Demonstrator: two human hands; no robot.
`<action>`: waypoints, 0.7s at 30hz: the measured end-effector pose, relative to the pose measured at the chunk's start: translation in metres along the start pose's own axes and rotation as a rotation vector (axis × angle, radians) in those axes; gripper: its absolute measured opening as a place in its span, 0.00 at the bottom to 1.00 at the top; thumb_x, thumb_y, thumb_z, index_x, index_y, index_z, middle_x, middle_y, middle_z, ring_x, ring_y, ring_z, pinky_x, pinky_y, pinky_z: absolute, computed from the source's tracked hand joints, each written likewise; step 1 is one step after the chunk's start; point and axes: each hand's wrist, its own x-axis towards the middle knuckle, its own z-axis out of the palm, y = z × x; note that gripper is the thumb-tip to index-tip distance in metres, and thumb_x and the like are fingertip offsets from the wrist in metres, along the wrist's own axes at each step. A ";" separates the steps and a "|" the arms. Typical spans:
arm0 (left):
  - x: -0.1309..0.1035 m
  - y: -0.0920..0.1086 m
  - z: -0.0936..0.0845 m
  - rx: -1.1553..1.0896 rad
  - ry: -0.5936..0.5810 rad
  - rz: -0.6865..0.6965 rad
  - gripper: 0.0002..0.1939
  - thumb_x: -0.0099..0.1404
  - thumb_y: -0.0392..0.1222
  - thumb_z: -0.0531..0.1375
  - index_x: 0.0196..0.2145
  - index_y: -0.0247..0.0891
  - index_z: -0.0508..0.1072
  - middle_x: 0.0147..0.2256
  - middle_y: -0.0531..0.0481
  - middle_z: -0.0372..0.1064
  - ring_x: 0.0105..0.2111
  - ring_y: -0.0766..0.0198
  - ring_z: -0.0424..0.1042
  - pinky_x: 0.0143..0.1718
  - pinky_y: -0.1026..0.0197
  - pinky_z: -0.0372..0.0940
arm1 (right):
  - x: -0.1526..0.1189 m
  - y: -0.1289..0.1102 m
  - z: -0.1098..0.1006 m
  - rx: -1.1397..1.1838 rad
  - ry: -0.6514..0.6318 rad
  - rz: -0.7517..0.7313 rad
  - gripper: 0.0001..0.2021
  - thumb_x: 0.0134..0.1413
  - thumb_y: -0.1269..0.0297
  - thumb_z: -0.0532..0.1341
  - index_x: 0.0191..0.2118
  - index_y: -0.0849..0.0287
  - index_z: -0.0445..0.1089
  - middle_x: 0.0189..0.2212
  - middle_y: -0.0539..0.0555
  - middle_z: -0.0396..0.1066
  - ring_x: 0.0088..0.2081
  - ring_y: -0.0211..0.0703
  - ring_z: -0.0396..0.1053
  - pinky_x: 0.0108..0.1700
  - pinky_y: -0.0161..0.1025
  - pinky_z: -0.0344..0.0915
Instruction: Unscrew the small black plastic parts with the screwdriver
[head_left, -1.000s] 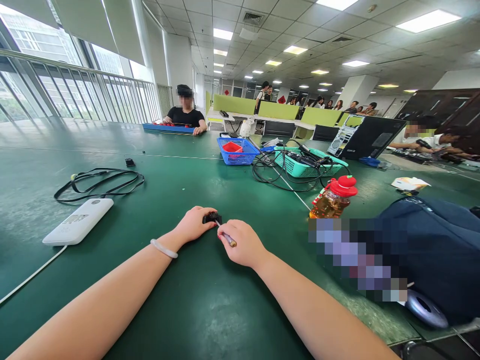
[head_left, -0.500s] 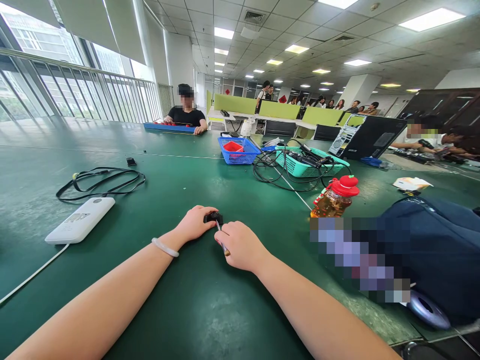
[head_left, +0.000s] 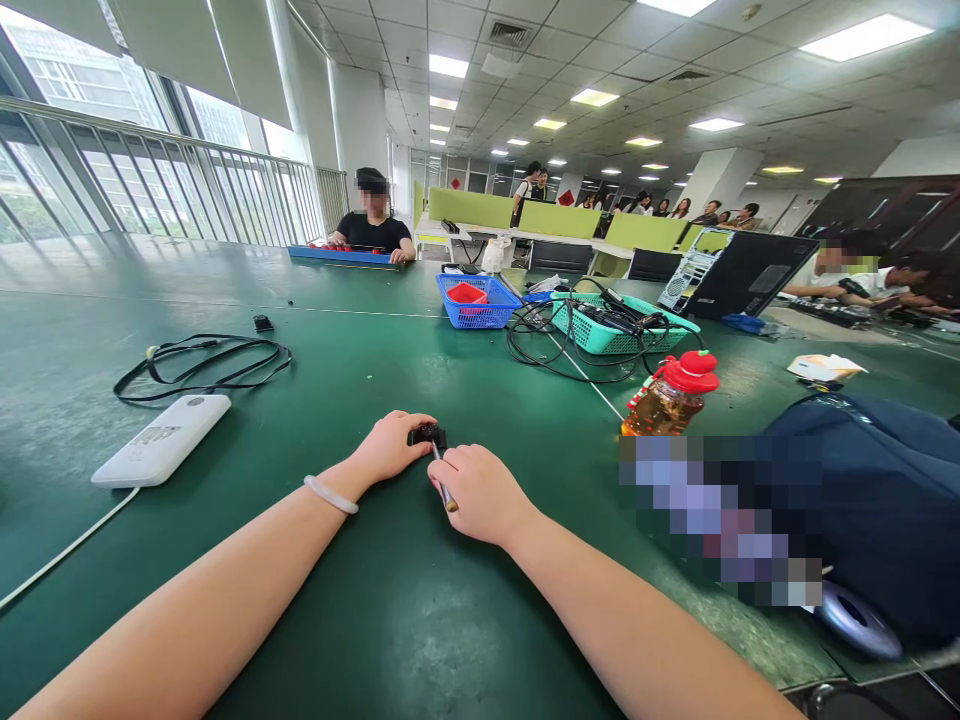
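Near the middle of the green table, my left hand [head_left: 388, 446] is closed on a small black part [head_left: 428, 434], fingers behind it and thumb in front. The part's exact kind is too small to tell. My right hand [head_left: 484, 492] grips a slim metal screwdriver [head_left: 448, 497] with a brass-coloured end. Its shaft slants away from me, and its tip is at the near side of the black part; whether it sits in a screw I cannot make out. A pale bracelet [head_left: 331, 495] is round my left wrist.
To the left lie a white power bank [head_left: 161, 442] with a cable and a looped black strap [head_left: 202, 368]. Ahead stand a blue basket [head_left: 478, 316] and a green basket [head_left: 592, 342] of cables. A red-capped bottle [head_left: 667, 395] and dark bag [head_left: 877, 490] are at right. Someone sits opposite.
The screwdriver's near end and my right hand have shifted very slightly to the left. My left hand and the black part stay in place.
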 end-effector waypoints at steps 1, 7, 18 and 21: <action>0.000 0.000 0.000 -0.001 0.001 0.001 0.23 0.59 0.44 0.60 0.53 0.43 0.72 0.48 0.46 0.73 0.51 0.52 0.68 0.55 0.50 0.63 | 0.000 0.001 0.002 0.019 0.031 0.006 0.05 0.53 0.73 0.58 0.35 0.59 0.69 0.30 0.53 0.69 0.32 0.42 0.64 0.36 0.39 0.55; 0.000 -0.001 0.000 0.006 -0.002 0.023 0.23 0.60 0.45 0.59 0.53 0.43 0.72 0.48 0.47 0.74 0.51 0.52 0.68 0.54 0.50 0.63 | -0.001 0.008 0.007 0.142 0.195 0.029 0.05 0.54 0.74 0.57 0.32 0.58 0.68 0.27 0.52 0.68 0.30 0.40 0.63 0.35 0.37 0.56; 0.000 0.001 -0.002 0.004 -0.003 0.021 0.22 0.60 0.45 0.59 0.53 0.44 0.72 0.48 0.48 0.74 0.51 0.51 0.68 0.54 0.50 0.63 | -0.002 0.012 0.009 0.191 0.240 -0.022 0.05 0.52 0.75 0.57 0.32 0.59 0.68 0.27 0.52 0.67 0.30 0.40 0.61 0.36 0.37 0.57; 0.000 0.001 -0.001 -0.004 -0.006 0.011 0.23 0.60 0.45 0.59 0.53 0.44 0.71 0.49 0.47 0.73 0.52 0.51 0.67 0.54 0.50 0.63 | -0.002 0.012 0.009 0.202 0.226 -0.016 0.06 0.52 0.76 0.57 0.32 0.58 0.68 0.27 0.52 0.66 0.30 0.41 0.61 0.35 0.37 0.57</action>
